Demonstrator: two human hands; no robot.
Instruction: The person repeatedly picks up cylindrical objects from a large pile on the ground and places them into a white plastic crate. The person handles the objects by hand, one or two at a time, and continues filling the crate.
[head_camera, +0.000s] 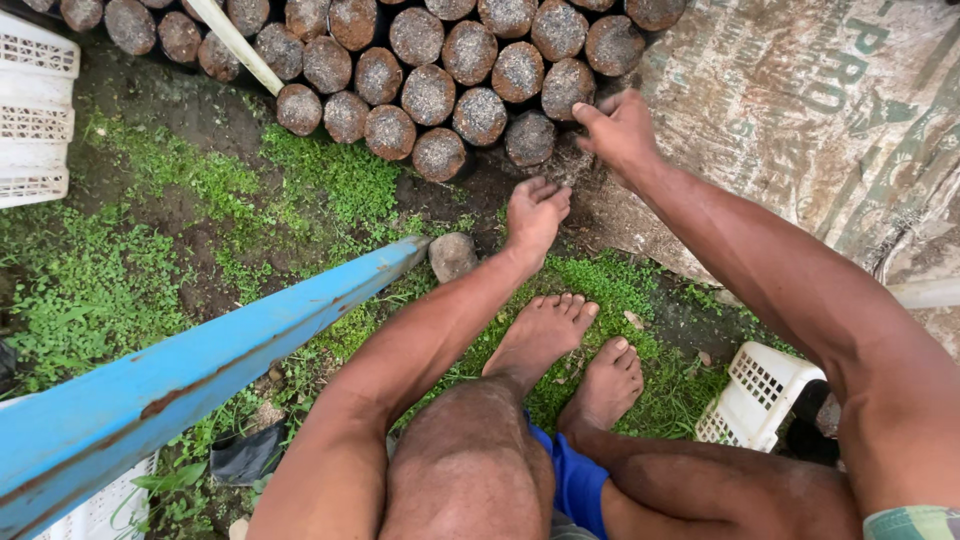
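A: What takes up the most room here?

B: The woven sack (820, 110), printed and worn, draped across the top right corner of the ground. Next comes the blue metal beam (200, 360), rusty in spots, running from the bottom left corner up toward the middle.

A: And the stack at the top?

B: A pile of round soil-filled cylinders (430, 70) lying on their sides, flat ends facing out, along the top edge of the ground. A pale stick (235, 45) leans across them at the left.

A: Where are the hands?

B: The right hand (620, 130) rests at the pile's right end, beside the sack; its fingers (590, 115) lie fairly flat and close together, touching a cylinder (568, 88) in the lower rows, not closed around it. The left hand (535, 215) hovers just below the pile, fingers (548, 190) loosely curled and empty.

A: Anything smaller?

B: White slotted plastic crates: one (35, 110) at the left edge, another (755, 395) near the bottom right. One loose cylinder (452, 255) lies on the grass (90, 290) just left of the left hand, at the beam's tip. Two bare feet (570, 350) press into the grass below.
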